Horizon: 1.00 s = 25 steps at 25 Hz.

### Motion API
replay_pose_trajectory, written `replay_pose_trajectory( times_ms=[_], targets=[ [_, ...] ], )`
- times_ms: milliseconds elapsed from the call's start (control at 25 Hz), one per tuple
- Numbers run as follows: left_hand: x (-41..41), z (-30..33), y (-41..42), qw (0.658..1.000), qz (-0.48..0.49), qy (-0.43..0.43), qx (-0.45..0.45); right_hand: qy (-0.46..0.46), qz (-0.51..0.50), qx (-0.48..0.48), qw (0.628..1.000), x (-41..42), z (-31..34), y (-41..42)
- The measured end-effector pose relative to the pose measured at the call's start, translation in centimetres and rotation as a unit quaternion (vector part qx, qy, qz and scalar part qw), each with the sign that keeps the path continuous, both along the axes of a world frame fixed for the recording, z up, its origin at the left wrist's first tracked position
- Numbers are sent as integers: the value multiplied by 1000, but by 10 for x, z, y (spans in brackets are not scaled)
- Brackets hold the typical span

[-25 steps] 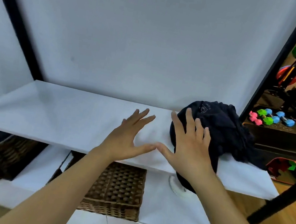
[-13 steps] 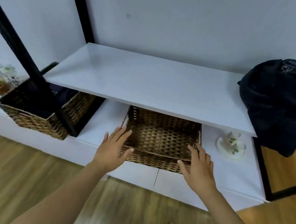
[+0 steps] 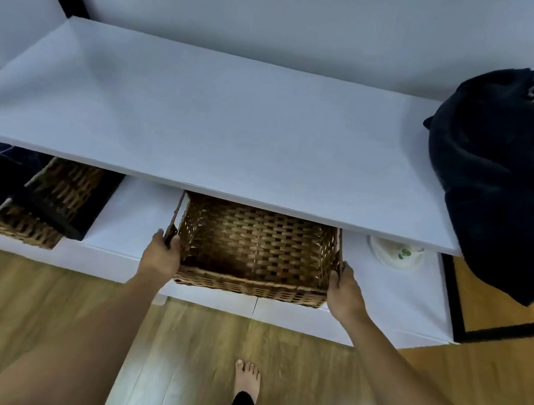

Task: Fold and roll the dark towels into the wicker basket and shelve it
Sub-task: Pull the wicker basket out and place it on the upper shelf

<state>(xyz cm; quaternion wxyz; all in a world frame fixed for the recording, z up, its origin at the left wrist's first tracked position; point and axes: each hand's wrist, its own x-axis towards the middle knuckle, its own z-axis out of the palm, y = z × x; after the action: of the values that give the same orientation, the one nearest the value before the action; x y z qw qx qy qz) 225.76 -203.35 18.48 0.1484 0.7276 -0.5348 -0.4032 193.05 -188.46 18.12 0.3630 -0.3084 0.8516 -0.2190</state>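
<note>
Bare foot (image 3: 247, 378) on the wood floor (image 3: 18, 304), nearest the viewer, in front of the wicker basket (image 3: 254, 252).

Basket sits on the lower white shelf (image 3: 132, 213), front wall level with that shelf's front edge, rear part under the upper white shelf (image 3: 221, 126). Interior shows only weave.

Left hand (image 3: 161, 254) grips the basket's left rim near the front corner: thumb over the rim, the other fingers curled on the outer wall. Right hand (image 3: 344, 288) holds the right rim near the front corner; fingers wrap the outer side, thumb position cannot be told.

Bare shelf lies on both sides of the basket. Left of it, well apart, a second wicker basket (image 3: 40, 199) with dark cloth inside, overhanging the lower shelf's front edge. Right of it, a white dish (image 3: 395, 252) partly under the upper shelf.

Behind and right of the basket, dark towels (image 3: 514, 163) heaped on the upper shelf's right end, one fold hanging over its front edge. The rest of that shelf top is bare, back to the wall (image 3: 287, 7).
</note>
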Motion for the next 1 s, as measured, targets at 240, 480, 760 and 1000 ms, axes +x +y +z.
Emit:
replay_pose_trajectory(
  times_ms=[240,480,760,1000],
  targets=[
    [5,-16,-5,999,28,43,-12,-17,-48,-44,998,-4,-15,-10],
    [11,-9,13,995,43,78,-36,-9,-41,-72,997,1,-14,-2],
    [78,21,82,989,61,90,-103,-21,-7,-113,993,61,-8,53],
    [162,79,171,960,141,187,-154,-90,-30,-220,971,149,35,134]
  ],
)
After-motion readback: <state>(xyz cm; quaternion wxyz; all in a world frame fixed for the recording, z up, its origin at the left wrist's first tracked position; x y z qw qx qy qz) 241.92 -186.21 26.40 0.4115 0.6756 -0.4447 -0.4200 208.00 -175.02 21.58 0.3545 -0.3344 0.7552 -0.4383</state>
